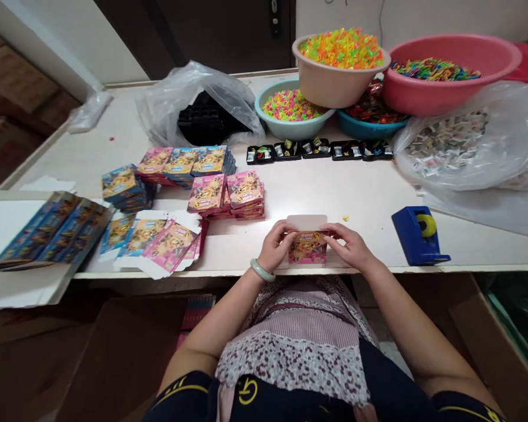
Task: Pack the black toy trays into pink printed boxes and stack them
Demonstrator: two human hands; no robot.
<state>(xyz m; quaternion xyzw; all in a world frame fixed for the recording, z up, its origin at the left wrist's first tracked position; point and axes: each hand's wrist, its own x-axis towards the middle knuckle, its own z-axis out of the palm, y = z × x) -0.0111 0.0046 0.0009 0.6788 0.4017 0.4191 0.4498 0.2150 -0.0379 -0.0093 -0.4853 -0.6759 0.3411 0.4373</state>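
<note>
A small pink printed carton point(307, 251) is at the table's front edge, its pale flap point(307, 222) standing out on the far side. My left hand point(279, 241), with a pale bangle at the wrist, pinches the carton's left edge. On the opposite edge, my right hand point(347, 243) grips it between thumb and fingers. To the left are stacks of pink boxes point(207, 193) and blue boxes point(122, 183). Flat, unfolded pink cartons point(169, 243) lie fanned out nearer the front edge. The inside of the held carton cannot be seen.
A blue tape dispenser point(416, 237) stands to the right. Behind are a row of black trays point(317, 148) with small items, tubs like the pink basin point(453, 94) and beige basin point(334, 82), a plastic bag of packets point(457, 152), and a bag with black pieces point(206, 117).
</note>
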